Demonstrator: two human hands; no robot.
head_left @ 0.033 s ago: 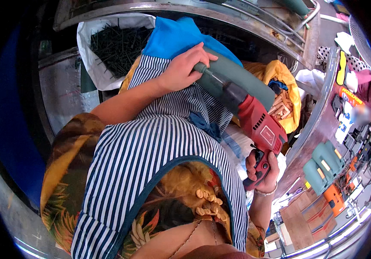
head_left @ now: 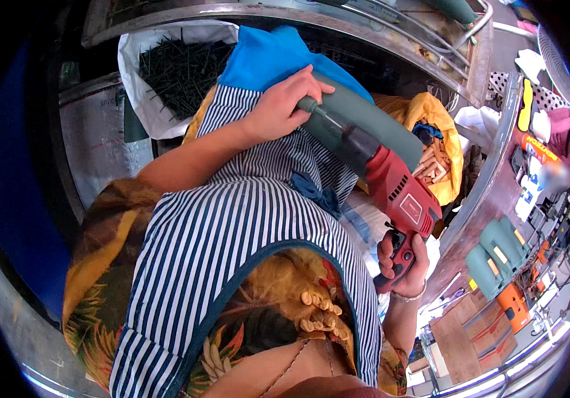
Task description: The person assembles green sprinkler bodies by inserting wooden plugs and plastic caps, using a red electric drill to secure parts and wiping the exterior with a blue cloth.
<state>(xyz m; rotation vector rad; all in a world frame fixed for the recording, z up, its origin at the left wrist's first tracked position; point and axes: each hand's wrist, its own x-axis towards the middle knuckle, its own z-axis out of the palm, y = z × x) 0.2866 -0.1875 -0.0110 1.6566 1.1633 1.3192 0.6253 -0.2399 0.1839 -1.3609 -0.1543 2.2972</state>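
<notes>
Across my lap lies a large dark green cylinder (head_left: 381, 123), over a striped apron and blue cloth (head_left: 265, 56). My right hand (head_left: 408, 265) is wrapped round the handle of a red power drill (head_left: 401, 192), which points up and left along the cylinder. From its black chuck (head_left: 359, 142) a thin metal bit runs to a small green rod-shaped piece (head_left: 309, 105). My left hand (head_left: 288, 103) is closed on that piece, thumb below and fingers above, with fingertips reaching over the cylinder. How far the bit goes into the piece is hidden.
A white sack (head_left: 132, 79) of thin dark green sticks stands at the upper left. Right of my lap, a yellow bag (head_left: 454, 159) holds tan wooden pegs. A metal-framed table (head_left: 424, 43) stands ahead. On the right-hand bench (head_left: 454, 265) are green cylinders (head_left: 491, 255) and tools.
</notes>
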